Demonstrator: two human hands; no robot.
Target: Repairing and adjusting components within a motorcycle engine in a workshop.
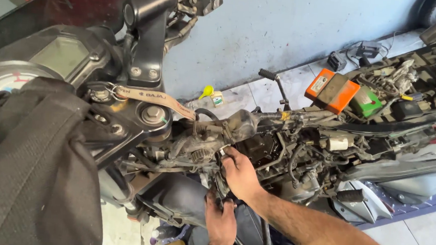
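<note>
A stripped motorcycle (297,142) lies open below me, its engine, hoses and wiring bare. My right hand (240,174) reaches in from the lower right, fingers curled around a small part in the tangle of cables near the engine's top. My left hand (220,221) comes up from the bottom edge and presses on dark engine parts just beneath the right hand. What each hand grips is hidden by the fingers. A key with a tan strap (154,97) hangs from the ignition near the steering head.
A dark cloth (28,166) drapes over the handlebar area at left, beside the instrument panel (55,57). An orange-edged battery (333,90) and a green box (366,102) sit in the frame at right. A yellow-capped bottle (212,96) stands by the blue wall.
</note>
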